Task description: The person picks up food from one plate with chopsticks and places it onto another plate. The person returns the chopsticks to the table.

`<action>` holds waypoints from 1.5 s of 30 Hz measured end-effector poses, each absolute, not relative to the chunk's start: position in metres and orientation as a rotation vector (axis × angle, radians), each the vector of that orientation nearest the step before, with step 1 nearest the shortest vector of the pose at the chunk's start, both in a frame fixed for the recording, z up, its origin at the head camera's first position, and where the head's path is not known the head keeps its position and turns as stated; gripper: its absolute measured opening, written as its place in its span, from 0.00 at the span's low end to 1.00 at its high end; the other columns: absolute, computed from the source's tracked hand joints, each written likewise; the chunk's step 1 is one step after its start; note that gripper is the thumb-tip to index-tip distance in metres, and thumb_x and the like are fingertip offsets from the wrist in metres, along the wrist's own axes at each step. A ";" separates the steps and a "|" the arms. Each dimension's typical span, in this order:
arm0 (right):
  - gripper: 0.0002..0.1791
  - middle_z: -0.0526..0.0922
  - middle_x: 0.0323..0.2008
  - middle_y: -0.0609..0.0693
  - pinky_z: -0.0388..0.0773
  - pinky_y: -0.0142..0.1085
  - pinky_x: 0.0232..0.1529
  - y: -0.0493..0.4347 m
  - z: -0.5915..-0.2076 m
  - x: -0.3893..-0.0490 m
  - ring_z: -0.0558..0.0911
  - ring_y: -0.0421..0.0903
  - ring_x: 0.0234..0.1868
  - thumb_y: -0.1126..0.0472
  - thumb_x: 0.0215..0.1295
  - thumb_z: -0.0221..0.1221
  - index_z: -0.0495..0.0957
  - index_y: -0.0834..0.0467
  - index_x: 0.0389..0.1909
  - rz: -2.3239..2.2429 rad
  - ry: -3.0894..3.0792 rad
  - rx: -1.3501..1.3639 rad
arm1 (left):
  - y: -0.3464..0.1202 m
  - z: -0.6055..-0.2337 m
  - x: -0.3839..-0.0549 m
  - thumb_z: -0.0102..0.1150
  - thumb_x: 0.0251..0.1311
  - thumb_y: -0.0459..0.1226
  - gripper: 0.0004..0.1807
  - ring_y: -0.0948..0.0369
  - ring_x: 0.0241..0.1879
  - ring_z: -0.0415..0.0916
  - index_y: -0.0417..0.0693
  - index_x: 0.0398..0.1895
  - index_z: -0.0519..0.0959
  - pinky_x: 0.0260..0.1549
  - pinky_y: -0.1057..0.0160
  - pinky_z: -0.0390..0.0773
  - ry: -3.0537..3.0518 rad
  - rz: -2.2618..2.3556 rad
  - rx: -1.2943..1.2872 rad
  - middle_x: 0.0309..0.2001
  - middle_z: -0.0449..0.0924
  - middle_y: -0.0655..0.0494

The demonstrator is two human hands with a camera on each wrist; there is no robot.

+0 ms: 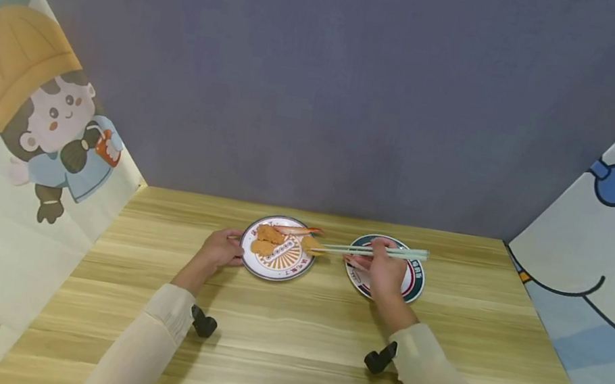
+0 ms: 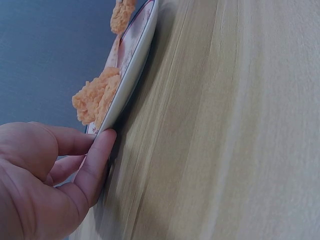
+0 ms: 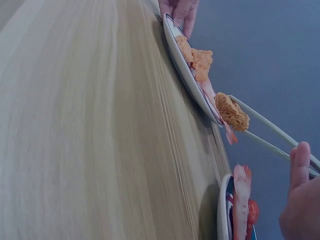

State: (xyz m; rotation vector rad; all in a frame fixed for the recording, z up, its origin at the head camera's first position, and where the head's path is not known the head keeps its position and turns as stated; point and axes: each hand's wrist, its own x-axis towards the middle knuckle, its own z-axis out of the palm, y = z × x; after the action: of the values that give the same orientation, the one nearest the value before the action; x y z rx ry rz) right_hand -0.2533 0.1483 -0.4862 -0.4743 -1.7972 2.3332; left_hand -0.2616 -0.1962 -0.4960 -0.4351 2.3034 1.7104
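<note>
While the left hand (image 1: 222,248) is pinching the left plate (image 1: 276,274), the right hand (image 1: 387,275) is gripping chopsticks (image 1: 410,255) around a fried piece (image 3: 231,111), ideally keeping pressure light and even

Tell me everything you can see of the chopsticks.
The chopsticks are a slim, straight, pale whitish-green pair with a smooth look; I can't tell whether they are plastic or something else. The right hand holds them, their rear ends sticking out beyond it over the right plate. They run across the gap between the plates, slightly parted, and their tips pinch a fried piece at the left plate's right edge.
</note>
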 end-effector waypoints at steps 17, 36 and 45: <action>0.07 0.84 0.32 0.50 0.91 0.35 0.28 0.183 -0.483 -0.246 0.86 0.39 0.19 0.57 0.76 0.54 0.74 0.56 0.47 2.329 -1.737 -0.580 | -0.196 -0.493 -0.260 0.56 0.63 0.22 0.32 0.58 0.35 0.82 0.37 0.72 0.66 0.36 0.67 0.91 2.298 1.715 -0.437 0.53 0.76 0.36; 0.08 0.82 0.27 0.44 0.89 0.30 0.25 0.209 -0.486 -0.241 0.85 0.40 0.17 0.62 0.76 0.53 0.73 0.65 0.43 2.293 -1.555 -0.568 | -0.198 -0.497 -0.261 0.56 0.64 0.23 0.32 0.59 0.35 0.81 0.39 0.73 0.66 0.37 0.66 0.92 2.311 1.687 -0.430 0.57 0.74 0.35; 0.06 0.79 0.30 0.48 0.90 0.30 0.25 0.228 -0.484 -0.238 0.85 0.41 0.18 0.64 0.76 0.53 0.74 0.61 0.38 2.289 -1.493 -0.609 | -0.198 -0.496 -0.261 0.56 0.65 0.23 0.32 0.58 0.36 0.80 0.38 0.73 0.66 0.38 0.66 0.91 2.312 1.690 -0.421 0.57 0.74 0.35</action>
State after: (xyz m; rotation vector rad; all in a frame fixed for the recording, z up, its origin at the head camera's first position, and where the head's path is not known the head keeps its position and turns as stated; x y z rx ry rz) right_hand -0.2383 0.2281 -0.4837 -0.6086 -1.4932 2.2891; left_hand -0.2612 -0.1976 -0.4962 -0.4209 2.3125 1.6897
